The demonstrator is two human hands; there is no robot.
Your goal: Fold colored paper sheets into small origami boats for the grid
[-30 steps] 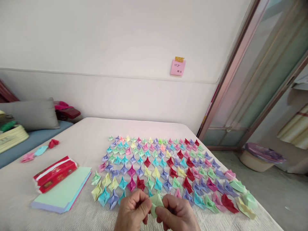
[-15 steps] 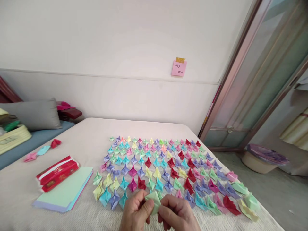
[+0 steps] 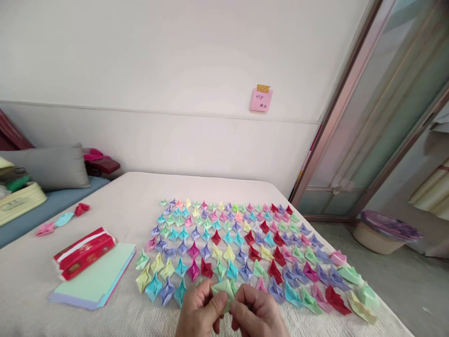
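Both hands meet at the bottom edge of the view, low over the bed: left hand [image 3: 199, 314] and right hand [image 3: 258, 314] pinch one pale green folded paper piece [image 3: 222, 291] between thumbs and fingertips, held just above the bed cover [image 3: 133, 196] and touching it nowhere that shows. Grip from both sides probably keeps the small fold from springing open while creases get pressed. Just beyond the hands lies a grid of folded paper shapes [image 3: 242, 243] in rows, mixed colours, spaced apart, likely so each sits flat without overlapping. The near row is close to the knuckles, so little room forward; a reach there could knock pieces. To the left, a stack of coloured paper sheets [image 3: 94, 281] lies flat with a red packet [image 3: 84, 252] resting on its far corner, near the left hand. Three loose shapes [image 3: 63, 219] sit well apart by the bed's left side, next to a grey pillow [image 3: 52, 166]. The right end of the grid runs close to the bed's right edge; bare cover stays open near-left and far behind the grid.
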